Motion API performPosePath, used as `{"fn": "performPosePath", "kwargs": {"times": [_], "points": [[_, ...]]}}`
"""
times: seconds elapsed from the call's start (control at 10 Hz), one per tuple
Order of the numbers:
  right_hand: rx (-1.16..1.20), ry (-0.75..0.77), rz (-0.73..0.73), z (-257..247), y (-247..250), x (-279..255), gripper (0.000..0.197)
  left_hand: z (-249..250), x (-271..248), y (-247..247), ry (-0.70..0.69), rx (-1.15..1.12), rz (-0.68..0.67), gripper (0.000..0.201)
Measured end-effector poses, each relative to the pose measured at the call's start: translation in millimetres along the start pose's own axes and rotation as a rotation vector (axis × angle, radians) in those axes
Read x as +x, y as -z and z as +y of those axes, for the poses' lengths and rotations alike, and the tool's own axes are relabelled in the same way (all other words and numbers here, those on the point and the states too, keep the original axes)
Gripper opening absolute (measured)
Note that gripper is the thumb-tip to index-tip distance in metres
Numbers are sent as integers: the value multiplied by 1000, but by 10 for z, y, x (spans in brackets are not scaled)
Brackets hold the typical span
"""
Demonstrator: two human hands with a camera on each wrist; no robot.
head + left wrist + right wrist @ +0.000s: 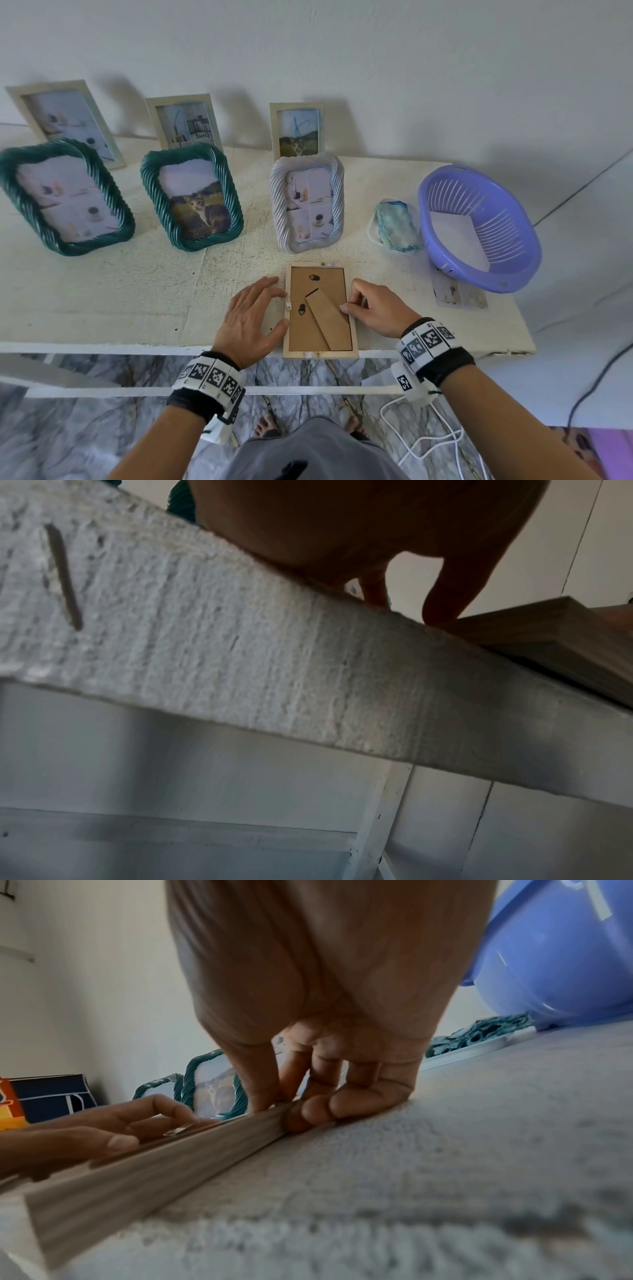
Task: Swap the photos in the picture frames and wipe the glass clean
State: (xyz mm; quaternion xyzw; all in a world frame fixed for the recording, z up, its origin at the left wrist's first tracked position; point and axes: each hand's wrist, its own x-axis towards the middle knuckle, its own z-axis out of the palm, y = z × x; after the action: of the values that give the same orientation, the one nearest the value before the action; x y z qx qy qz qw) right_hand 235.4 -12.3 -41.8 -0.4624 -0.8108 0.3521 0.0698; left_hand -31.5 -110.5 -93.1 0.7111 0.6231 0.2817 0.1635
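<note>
The pale wooden picture frame (pixel 321 310) lies face down at the white surface's (pixel 137 291) near edge, brown backing up. The right hand (pixel 373 310) pinches at its right rail; the left hand (pixel 251 317), fingers relaxed, steadies the left rail. Best turn each retaining tab fully aside before lifting the backing, keeping the frame flat.

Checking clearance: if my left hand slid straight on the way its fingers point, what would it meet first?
The left hand points right, so it would likely meet the face-down wooden frame first; its fingertips are already at that frame's left edge.
</note>
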Motion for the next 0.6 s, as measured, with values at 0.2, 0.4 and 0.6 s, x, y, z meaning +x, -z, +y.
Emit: {"fn": "performPosePath", "kwargs": {"times": [0.2, 0.4, 0.6], "points": [[-13, -8, 11, -24, -5, -12, 22, -13, -13, -3, -49, 26, -26, 40], [-16, -13, 8, -53, -3, -21, 22, 6, 7, 8, -50, 37, -58, 35], [-131, 22, -10, -127, 34, -6, 20, 10, 9, 7, -47, 36, -53, 38]]}}
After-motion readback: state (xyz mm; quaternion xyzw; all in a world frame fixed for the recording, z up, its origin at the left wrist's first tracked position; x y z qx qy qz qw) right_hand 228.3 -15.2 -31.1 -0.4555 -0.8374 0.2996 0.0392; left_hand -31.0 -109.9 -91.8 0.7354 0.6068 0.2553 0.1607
